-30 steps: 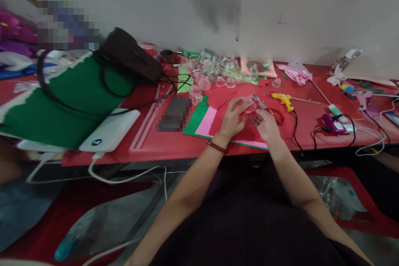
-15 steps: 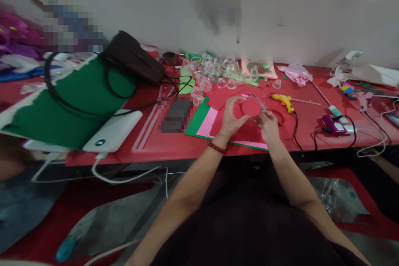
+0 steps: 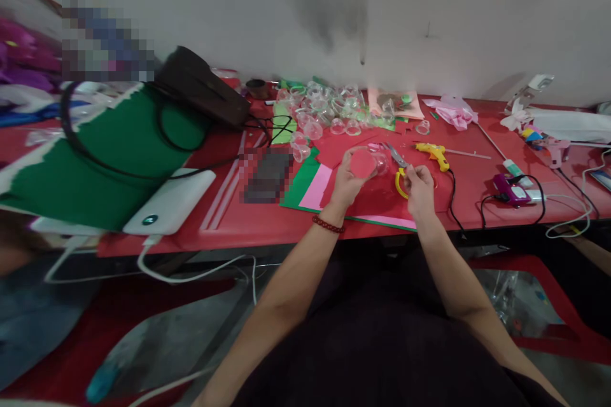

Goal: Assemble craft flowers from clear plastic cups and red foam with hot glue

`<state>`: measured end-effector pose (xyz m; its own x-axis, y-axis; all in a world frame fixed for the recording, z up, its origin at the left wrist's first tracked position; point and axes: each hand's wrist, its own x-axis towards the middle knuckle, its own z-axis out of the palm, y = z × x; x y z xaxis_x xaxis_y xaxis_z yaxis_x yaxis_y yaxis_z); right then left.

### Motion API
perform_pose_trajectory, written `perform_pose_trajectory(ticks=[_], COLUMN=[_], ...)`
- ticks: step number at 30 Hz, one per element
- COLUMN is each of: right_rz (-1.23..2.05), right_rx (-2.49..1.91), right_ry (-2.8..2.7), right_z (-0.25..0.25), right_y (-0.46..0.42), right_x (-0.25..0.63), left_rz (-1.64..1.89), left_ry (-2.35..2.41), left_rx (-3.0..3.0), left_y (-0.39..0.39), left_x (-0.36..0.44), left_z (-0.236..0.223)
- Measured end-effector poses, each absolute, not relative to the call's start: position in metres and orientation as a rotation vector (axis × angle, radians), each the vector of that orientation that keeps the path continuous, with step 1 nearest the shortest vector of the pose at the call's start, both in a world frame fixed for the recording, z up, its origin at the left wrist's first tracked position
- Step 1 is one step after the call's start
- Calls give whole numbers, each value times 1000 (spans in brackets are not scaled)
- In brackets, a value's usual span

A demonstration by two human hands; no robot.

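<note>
My left hand [image 3: 348,181] is closed around a clear plastic piece [image 3: 382,164] that looks like a cut bottle end. A flat red disc [image 3: 363,164] covers the side of it that faces me. Just to the right, my right hand [image 3: 421,191] grips a pair of scissors [image 3: 397,156]. The metal blades point up and left, close to the plastic piece, and a yellow handle loop shows below. Under both hands lie red sheets [image 3: 377,200], with pink and green sheets [image 3: 305,181] beneath them.
Several clear plastic pieces [image 3: 329,105] are heaped at the back. A yellow glue gun [image 3: 432,151] lies to the right, its cable hanging over the edge, near a purple power adapter [image 3: 510,191]. Leftward are a phone [image 3: 268,175], a white power bank [image 3: 172,203] and a dark bag [image 3: 205,89].
My left hand has tilted the disc and drawn it left, bringing the clear piece behind it into view. My right hand has shifted right with the scissors, whose blades now show apart from the disc.
</note>
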<state>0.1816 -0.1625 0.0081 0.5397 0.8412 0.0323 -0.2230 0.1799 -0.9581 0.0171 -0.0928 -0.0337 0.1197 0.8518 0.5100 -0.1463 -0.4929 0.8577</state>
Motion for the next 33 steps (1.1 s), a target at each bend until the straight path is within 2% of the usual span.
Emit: perform_pose_trajectory(ticks=[11,17,28,33], right_rz=[1076,921,997,743], right_rx=[-1164,-1235,-1155,-1176], right_ry=[-866,-876,-777,-813], right_z=[24,24,35,32], right_y=[-146,-142,-149,-133], right_x=[187,190,193,207], left_rz=[1491,1442,1457,1594], left_ry=[634,679,677,790], left_rx=[1827,1952,1904,1591], left_y=[-88,-89,-92,-90], left_x=[14,12,12,18], left_z=[-33,-32,-28,-39])
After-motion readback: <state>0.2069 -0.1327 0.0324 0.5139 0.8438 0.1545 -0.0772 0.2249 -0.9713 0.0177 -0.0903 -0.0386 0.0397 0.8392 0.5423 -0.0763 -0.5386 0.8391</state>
